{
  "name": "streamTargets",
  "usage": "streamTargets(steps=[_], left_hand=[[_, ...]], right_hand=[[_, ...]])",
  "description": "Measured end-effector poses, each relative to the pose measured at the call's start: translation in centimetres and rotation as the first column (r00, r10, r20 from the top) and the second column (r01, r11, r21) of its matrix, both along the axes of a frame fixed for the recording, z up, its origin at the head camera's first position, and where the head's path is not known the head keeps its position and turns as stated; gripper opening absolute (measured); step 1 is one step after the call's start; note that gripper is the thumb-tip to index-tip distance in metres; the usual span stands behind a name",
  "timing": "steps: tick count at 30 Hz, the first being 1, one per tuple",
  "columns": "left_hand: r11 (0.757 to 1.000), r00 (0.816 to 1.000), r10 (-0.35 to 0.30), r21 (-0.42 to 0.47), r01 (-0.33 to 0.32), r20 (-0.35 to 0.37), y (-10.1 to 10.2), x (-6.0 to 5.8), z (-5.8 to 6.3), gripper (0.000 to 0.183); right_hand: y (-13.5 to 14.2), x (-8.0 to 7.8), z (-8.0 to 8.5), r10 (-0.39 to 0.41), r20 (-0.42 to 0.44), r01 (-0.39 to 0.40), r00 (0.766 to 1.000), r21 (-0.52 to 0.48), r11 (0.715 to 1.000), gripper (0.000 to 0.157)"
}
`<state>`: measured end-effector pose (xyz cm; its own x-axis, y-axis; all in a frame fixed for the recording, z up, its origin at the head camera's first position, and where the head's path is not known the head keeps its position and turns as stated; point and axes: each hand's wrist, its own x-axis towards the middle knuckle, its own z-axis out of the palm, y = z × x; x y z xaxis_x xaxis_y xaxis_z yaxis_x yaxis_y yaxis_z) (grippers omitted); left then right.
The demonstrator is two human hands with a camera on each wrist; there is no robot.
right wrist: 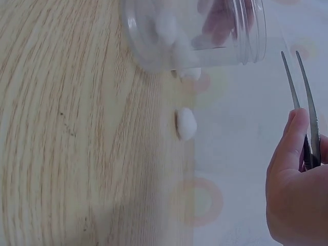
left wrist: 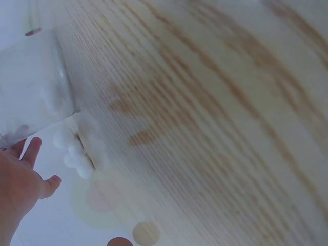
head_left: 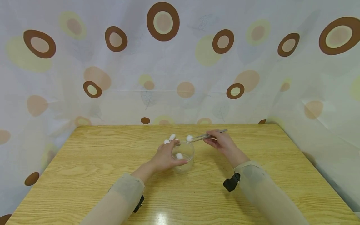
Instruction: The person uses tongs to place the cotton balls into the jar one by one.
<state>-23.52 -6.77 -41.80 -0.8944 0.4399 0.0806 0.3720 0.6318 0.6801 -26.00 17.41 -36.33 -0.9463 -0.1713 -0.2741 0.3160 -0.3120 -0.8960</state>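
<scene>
My left hand (head_left: 166, 157) holds a clear plastic jar (head_left: 184, 170), thumb along the near side and fingers at the far side. A white cotton ball (head_left: 179, 155) shows through the jar. My right hand (head_left: 220, 142) grips metal tweezers (head_left: 201, 137), which point left over the far side of the jar. In the right wrist view the tweezers' tips stand apart with nothing between them. On the table beyond the jar lies one cotton ball (right wrist: 186, 124), overlapping the tips in the head view. Several cotton balls (left wrist: 77, 148) lie behind my left fingers.
The wooden table (head_left: 92, 175) reaches back to a patterned curtain (head_left: 126, 65) that hangs behind it and along both sides. A black wrist camera (head_left: 232, 182) sits below my right sleeve.
</scene>
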Motion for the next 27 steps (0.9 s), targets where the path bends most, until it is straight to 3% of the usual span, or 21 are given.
streamTargets(steps=[12,18,22,27], left_hand=[[1.0,1.0,-0.003,-0.001,0.003,0.015,-0.3,0.3,0.3,0.081],[1.0,0.999,0.007,0.009,-0.007,0.045,-1.1,0.6,0.6,0.08],[1.0,0.999,0.001,-0.002,-0.001,0.051,-1.4,0.5,0.6,0.081],[1.0,0.998,0.002,-0.001,-0.002,0.063,-1.6,0.4,0.5,0.081]], right_hand=[[0.7,-1.3,-1.0,-0.087,0.051,0.087,0.995,0.012,0.996,0.021],[0.4,-2.0,-1.9,-0.146,0.007,0.144,0.989,0.124,0.982,0.013],[0.2,-2.5,-2.8,-0.187,-0.036,0.191,0.982,0.222,0.956,0.005],[0.0,-3.6,-3.8,-0.228,-0.066,0.237,0.972,0.293,0.926,0.008]])
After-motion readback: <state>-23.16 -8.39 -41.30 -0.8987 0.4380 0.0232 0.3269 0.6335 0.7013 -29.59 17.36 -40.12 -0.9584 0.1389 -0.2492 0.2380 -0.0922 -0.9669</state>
